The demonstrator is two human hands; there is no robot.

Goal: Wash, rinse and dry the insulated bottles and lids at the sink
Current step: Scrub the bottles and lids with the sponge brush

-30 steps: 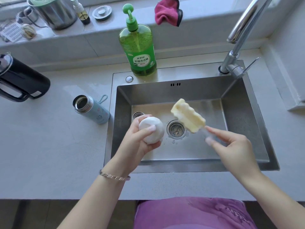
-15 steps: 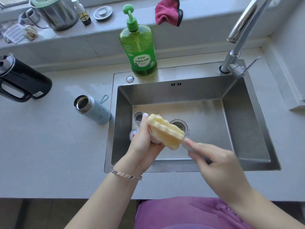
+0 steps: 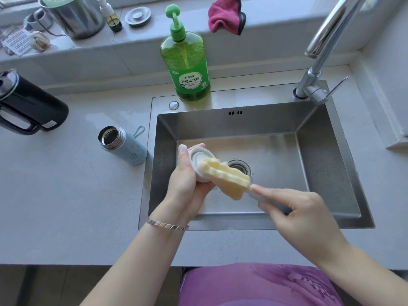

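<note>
Two grips full: left hand (image 3: 187, 186) holds lid (image 3: 197, 156), right hand (image 3: 304, 215) holds sponge brush (image 3: 225, 176), over sink (image 3: 320, 168).

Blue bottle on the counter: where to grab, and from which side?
Wrap the blue bottle round its mid-body, coming from the open counter on its left. It looks upright, a plain cylinder, mouth open; the sink rim and its loop crowd the right.

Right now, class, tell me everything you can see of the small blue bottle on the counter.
The small blue bottle has faint printed figures and a bare steel neck. Its lid is off, the mouth open. It seems to stand upright on the grey counter, left of the sink; a blue loop shows behind it.
</note>
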